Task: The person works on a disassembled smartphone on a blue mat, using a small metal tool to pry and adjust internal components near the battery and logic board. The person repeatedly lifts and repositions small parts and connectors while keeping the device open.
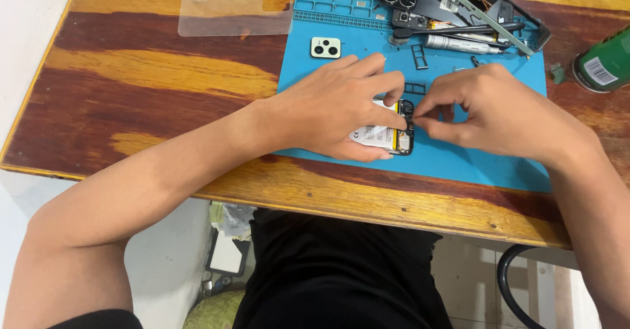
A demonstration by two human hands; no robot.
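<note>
phone point(384, 135): opened up, lying long axis left-right on the mat point(459, 158), right under both hands
left hand point(341, 109): clamped over it, nearer
right hand point(499, 109): fingertips pinched at its right end

A clear plastic sheet point(235, 14) lies on the wooden desk point(151, 73) at upper left, just left of the blue mat's point(459, 158) edge. A small pale camera cover point(325, 47) sits on the mat near its upper left corner. At the right edge stands a green can point(605, 61) (only partly in frame), with a silver screwdriver point(459, 43) on the mat at upper right.
</note>
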